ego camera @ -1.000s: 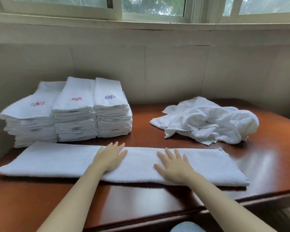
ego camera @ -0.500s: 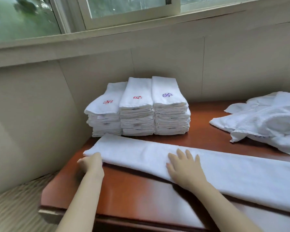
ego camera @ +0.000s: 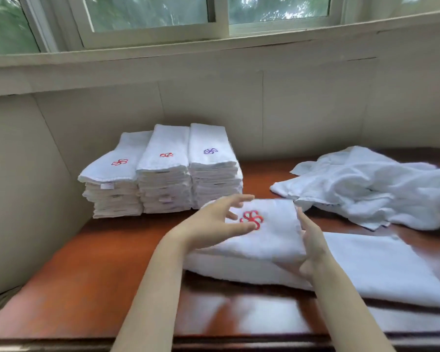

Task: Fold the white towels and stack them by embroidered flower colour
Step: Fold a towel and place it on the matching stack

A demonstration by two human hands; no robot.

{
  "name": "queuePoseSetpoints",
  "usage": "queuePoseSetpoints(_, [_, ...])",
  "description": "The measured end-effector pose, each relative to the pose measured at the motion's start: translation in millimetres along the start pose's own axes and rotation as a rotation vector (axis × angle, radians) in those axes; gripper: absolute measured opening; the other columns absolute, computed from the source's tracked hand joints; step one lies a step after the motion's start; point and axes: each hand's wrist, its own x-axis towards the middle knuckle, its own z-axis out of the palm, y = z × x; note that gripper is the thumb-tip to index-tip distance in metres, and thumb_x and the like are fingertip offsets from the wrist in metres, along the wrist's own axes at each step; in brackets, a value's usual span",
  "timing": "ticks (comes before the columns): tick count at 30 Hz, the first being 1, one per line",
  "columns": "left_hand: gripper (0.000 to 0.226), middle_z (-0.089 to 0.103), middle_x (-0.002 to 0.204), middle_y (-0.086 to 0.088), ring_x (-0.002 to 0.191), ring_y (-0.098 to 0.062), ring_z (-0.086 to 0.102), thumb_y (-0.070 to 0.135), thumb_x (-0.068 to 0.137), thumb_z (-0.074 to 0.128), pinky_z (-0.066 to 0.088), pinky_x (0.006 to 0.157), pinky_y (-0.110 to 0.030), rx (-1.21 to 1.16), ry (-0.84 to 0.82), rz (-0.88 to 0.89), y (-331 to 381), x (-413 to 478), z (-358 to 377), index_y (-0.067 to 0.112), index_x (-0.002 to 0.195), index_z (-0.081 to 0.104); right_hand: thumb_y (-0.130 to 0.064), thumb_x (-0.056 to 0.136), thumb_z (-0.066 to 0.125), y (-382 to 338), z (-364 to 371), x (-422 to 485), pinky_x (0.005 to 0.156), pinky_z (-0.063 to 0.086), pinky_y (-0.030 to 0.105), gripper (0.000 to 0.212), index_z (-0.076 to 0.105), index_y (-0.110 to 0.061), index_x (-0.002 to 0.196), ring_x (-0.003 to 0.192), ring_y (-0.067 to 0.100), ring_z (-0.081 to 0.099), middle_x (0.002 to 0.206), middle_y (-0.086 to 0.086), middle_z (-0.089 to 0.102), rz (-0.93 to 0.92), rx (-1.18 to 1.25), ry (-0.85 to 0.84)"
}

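Note:
A long white towel point(ego camera: 381, 265) lies across the brown table point(ego camera: 87, 262). Its left end is folded over to the right, and a red embroidered flower point(ego camera: 252, 219) shows on top of that flap. My left hand point(ego camera: 214, 222) hovers over the flap's left part with fingers spread and relaxed, its thumb near the flower. My right hand point(ego camera: 313, 245) stands edge-on against the flap's right edge, fingers straight. Three stacks of folded towels stand at the back left: a pink-red flower stack point(ego camera: 112, 189), a red flower stack point(ego camera: 164, 184) and a purple flower stack point(ego camera: 214, 179).
A loose heap of unfolded white towels point(ego camera: 366, 186) lies at the back right. A beige wall runs behind and to the left of the table, under a window. The table's front edge is close to me.
The towel's left end has been brought over to the right, so the red flower now faces up. My left hand moved right with it, and my right hand shifted to the flap's edge.

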Motion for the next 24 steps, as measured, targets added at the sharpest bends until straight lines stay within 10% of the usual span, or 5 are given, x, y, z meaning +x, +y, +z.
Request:
queuePoseSetpoints(6, [0.037, 0.05, 0.133, -0.004, 0.121, -0.021, 0.046, 0.029, 0.095, 0.052, 0.035, 0.1, -0.028, 0.169, 0.471, -0.28, -35, 9, 34, 0.024, 0.131, 0.052, -0.005, 0.086, 0.061, -1, -19, -1, 0.064, 0.043, 0.027, 0.002, 0.062, -0.006, 0.088, 0.071, 0.021, 0.057, 0.08, 0.006, 0.06, -0.245, -0.568, 0.278])
queuePoseSetpoints(16, [0.061, 0.041, 0.143, -0.009, 0.129, -0.027, 0.042, 0.046, 0.093, 0.049, 0.036, 0.1, -0.034, 0.171, 0.124, -0.473, -60, 19, 55, 0.021, 0.145, 0.033, -0.001, 0.089, 0.058, -106, -96, -60, 0.062, 0.052, 0.03, 0.007, 0.063, -0.005, 0.086, 0.072, 0.024, 0.062, 0.081, 0.012, 0.066, -0.462, -0.641, 0.379])
queuePoseSetpoints(21, [0.075, 0.039, 0.146, -0.011, 0.132, -0.032, 0.039, 0.049, 0.091, 0.051, 0.034, 0.105, -0.037, 0.193, 0.113, -0.45, -44, 38, 86, 0.015, 0.15, 0.021, -0.004, 0.083, 0.063, -89, -150, -64, 0.056, 0.032, 0.029, 0.023, 0.052, -0.006, 0.063, 0.061, 0.018, 0.044, 0.063, 0.004, 0.047, -0.258, -1.125, 0.672])
queuePoseSetpoints(24, [0.083, 0.035, 0.149, -0.013, 0.133, -0.035, 0.039, 0.055, 0.088, 0.052, 0.034, 0.104, -0.04, 0.07, 0.183, -0.544, -44, 45, 90, 0.013, 0.15, 0.016, -0.006, 0.086, 0.062, -84, -158, -62, 0.056, 0.034, 0.027, 0.018, 0.055, -0.008, 0.069, 0.062, 0.02, 0.049, 0.069, 0.004, 0.052, -0.185, -1.003, 0.665])
